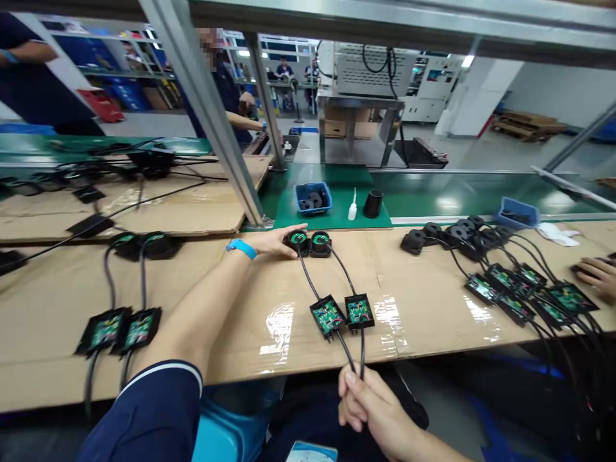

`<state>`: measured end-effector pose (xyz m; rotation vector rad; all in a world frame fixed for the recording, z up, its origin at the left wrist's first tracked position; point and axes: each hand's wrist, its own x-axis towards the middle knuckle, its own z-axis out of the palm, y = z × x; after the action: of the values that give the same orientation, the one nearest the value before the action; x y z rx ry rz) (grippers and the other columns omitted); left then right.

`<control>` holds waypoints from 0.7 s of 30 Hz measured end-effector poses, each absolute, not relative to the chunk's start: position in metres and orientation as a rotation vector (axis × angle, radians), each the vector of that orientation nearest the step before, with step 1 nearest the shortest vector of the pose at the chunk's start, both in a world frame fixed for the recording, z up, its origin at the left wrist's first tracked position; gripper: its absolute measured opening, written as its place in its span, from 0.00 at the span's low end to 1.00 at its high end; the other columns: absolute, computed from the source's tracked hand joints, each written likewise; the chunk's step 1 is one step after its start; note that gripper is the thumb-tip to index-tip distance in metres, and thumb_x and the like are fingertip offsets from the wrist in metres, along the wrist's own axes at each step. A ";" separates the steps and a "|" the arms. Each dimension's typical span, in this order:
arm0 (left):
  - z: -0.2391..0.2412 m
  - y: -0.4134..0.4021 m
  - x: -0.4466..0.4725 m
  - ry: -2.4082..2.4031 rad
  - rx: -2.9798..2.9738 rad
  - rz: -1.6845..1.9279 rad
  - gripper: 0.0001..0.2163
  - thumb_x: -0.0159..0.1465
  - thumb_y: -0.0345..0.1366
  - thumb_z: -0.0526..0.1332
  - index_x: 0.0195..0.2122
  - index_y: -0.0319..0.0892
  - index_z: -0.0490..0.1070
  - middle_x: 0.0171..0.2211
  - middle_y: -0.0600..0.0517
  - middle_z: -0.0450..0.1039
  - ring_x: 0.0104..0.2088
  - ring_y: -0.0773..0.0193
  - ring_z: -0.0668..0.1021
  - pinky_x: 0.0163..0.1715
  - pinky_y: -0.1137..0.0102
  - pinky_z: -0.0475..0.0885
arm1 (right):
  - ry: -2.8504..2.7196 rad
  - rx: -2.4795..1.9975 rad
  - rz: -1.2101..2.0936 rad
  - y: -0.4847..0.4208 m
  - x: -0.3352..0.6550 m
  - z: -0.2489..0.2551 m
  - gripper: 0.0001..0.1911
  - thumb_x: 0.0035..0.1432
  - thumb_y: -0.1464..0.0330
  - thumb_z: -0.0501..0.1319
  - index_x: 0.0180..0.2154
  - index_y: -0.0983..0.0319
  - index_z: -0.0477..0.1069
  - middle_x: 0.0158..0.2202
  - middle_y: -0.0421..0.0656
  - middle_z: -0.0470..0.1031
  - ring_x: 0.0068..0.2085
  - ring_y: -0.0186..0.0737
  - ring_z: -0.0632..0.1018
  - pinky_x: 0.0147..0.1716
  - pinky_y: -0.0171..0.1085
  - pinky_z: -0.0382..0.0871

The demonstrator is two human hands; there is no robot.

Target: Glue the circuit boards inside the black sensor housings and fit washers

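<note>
My left hand (280,242) reaches across the bench and rests against the left one of two round black housings (297,242) with green circuit boards inside. Its fingers are stretched along the housing's side. The second round housing (320,244) sits right beside it. From each housing a black cable runs to an open black box, the left box (328,317) tilted and the right box (359,311) nearly square, both showing green boards. Below the bench edge, my right hand (368,401) pinches the black cables (362,353) that leave the boxes.
Two similar assemblies (106,328) lie at left, several more (514,292) at right near another person's hand (597,273). On the green mat stand a blue bin (312,199), a small white bottle (353,208) and a black cup (373,204). A metal post (206,109) rises at left.
</note>
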<state>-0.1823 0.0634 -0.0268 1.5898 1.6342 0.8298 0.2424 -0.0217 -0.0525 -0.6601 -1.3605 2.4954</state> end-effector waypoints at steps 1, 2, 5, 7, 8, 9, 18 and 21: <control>-0.024 0.070 -0.183 1.599 1.608 0.783 0.30 0.65 0.46 0.68 0.65 0.44 0.64 0.66 0.41 0.66 0.65 0.46 0.70 0.65 0.42 0.64 | -1.357 -0.683 2.463 -0.010 0.251 -0.047 0.29 0.62 0.41 0.62 0.35 0.61 0.65 0.18 0.28 0.50 0.19 0.26 0.57 0.29 0.33 0.65; -0.022 0.075 -0.184 1.571 1.623 0.742 0.34 0.61 0.47 0.71 0.66 0.44 0.64 0.66 0.42 0.67 0.65 0.46 0.71 0.66 0.43 0.63 | -1.349 -0.705 2.434 0.003 0.259 -0.040 0.28 0.63 0.42 0.63 0.35 0.62 0.66 0.18 0.28 0.49 0.19 0.26 0.55 0.26 0.31 0.62; -0.016 0.080 -0.175 1.531 1.649 0.672 0.44 0.46 0.50 0.78 0.64 0.48 0.67 0.63 0.47 0.72 0.65 0.46 0.71 0.67 0.51 0.64 | -1.374 -0.788 2.343 0.045 0.285 -0.017 0.26 0.63 0.45 0.64 0.37 0.62 0.67 0.19 0.28 0.48 0.19 0.25 0.50 0.20 0.29 0.52; -0.015 0.078 -0.160 1.538 1.650 0.681 0.43 0.45 0.52 0.77 0.62 0.48 0.70 0.61 0.50 0.75 0.63 0.48 0.73 0.65 0.57 0.66 | -1.493 -0.897 2.223 0.075 0.300 -0.003 0.28 0.62 0.43 0.65 0.38 0.63 0.68 0.21 0.29 0.47 0.21 0.25 0.49 0.20 0.29 0.47; -0.016 0.075 -0.149 1.553 1.644 0.699 0.40 0.47 0.53 0.76 0.61 0.48 0.71 0.59 0.50 0.76 0.62 0.49 0.74 0.63 0.58 0.68 | -1.575 -0.949 2.145 0.090 0.308 0.004 0.29 0.61 0.42 0.64 0.38 0.63 0.69 0.22 0.29 0.47 0.21 0.25 0.48 0.20 0.29 0.46; -0.018 0.071 -0.136 1.578 1.632 0.722 0.38 0.50 0.54 0.74 0.61 0.47 0.71 0.57 0.50 0.78 0.59 0.50 0.76 0.61 0.59 0.70 | -1.676 -1.001 2.052 0.105 0.314 0.010 0.31 0.60 0.41 0.64 0.39 0.64 0.69 0.22 0.29 0.46 0.22 0.26 0.48 0.21 0.29 0.45; -0.048 0.032 -0.057 1.749 1.454 1.022 0.44 0.59 0.68 0.61 0.71 0.47 0.58 0.69 0.43 0.63 0.70 0.38 0.62 0.70 0.45 0.55 | -2.216 -1.313 1.365 0.218 0.364 0.023 0.35 0.59 0.37 0.58 0.41 0.64 0.75 0.21 0.33 0.53 0.20 0.30 0.57 0.19 0.32 0.53; -0.049 0.059 -0.059 1.589 1.411 1.196 0.43 0.66 0.70 0.43 0.74 0.47 0.48 0.76 0.44 0.47 0.74 0.45 0.54 0.72 0.50 0.52 | -2.291 -1.337 0.964 0.230 0.364 0.008 0.35 0.56 0.39 0.61 0.49 0.62 0.75 0.35 0.49 0.75 0.38 0.49 0.77 0.38 0.45 0.74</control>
<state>-0.0588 0.0595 -0.0486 1.4115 1.5889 1.1965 0.3636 0.2298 0.0083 -1.3374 -2.2914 0.9638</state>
